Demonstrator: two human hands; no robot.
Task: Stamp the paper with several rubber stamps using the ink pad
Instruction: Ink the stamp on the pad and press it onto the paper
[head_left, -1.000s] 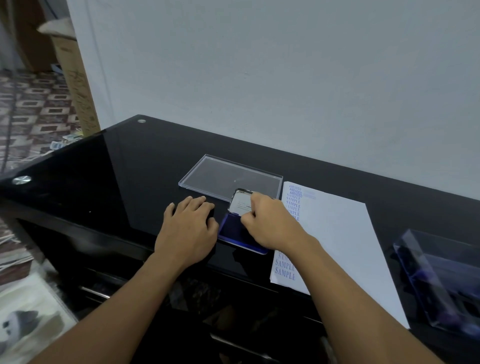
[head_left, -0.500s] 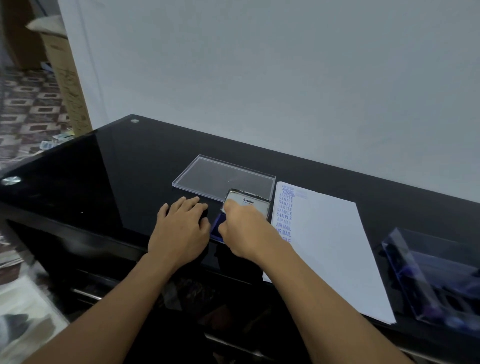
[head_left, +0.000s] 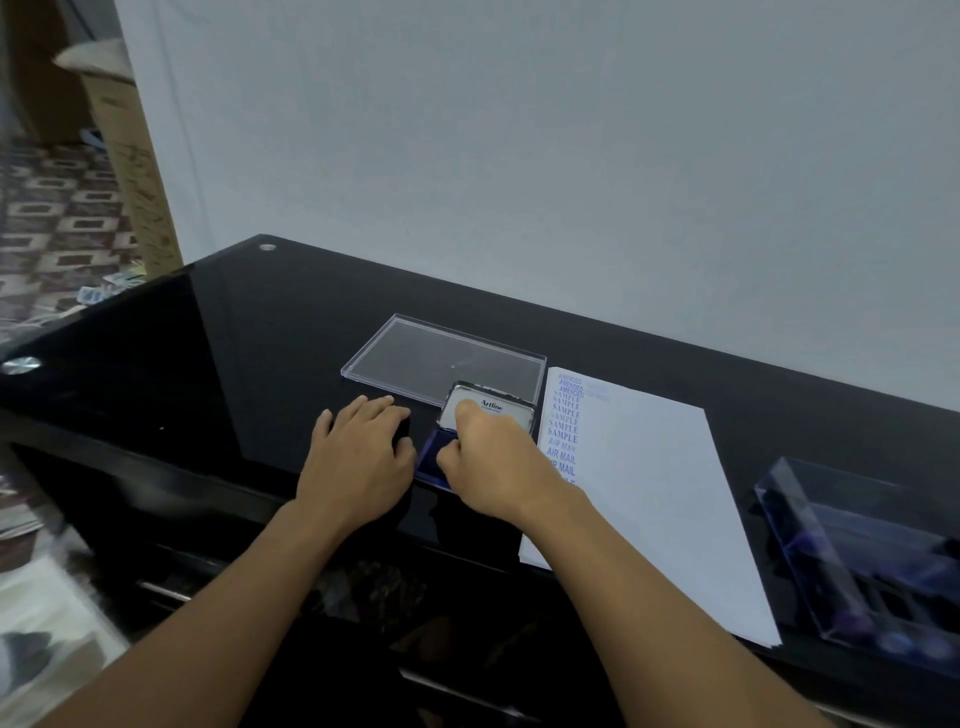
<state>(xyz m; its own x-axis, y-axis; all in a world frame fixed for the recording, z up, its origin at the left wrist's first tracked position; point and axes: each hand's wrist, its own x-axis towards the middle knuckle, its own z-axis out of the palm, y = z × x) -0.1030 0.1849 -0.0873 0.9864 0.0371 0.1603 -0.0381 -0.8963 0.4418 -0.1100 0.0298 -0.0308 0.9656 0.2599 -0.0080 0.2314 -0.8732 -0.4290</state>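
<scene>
1. Since a second ago the right hand (head_left: 493, 457) has slid toward 9 o'clock across the ink pad (head_left: 430, 453), covering most of the blue felt that was bare before. The "Artline" label on the lid (head_left: 498, 413) now reads plainly. The left hand (head_left: 358, 462) has stayed put.
2. Beyond the table (head_left: 234, 364), at its 10 o'clock, a cardboard box (head_left: 124, 150) stands by the wall's edge.
3. Left hand: palm down on the black glass, fingers straight and close together, holding nothing, just beside the pad at its 9 o'clock.
4. At 12 o'clock of that hand a clear plastic cover (head_left: 441, 358) lies flat.
5. Ink pad: near the table's front edge, a blue strip showing on its left. The lid is at its 12 o'clock end; how steeply it tilts I cannot tell.
6. Right hand: fingers curled over the pad, one fingertip on the lid. Whether they clamp anything I cannot tell.
7. At 3 o'clock of the pad, just beside it, lies the paper (head_left: 654, 499), with blue imprints (head_left: 563, 431) reading AMENDED, SAMPLE and AIR MAIL down its left margin.
8. At 3 o'clock of the paper a clear box (head_left: 857, 561) holds dark blue shapes, too blurred to tell.
</scene>
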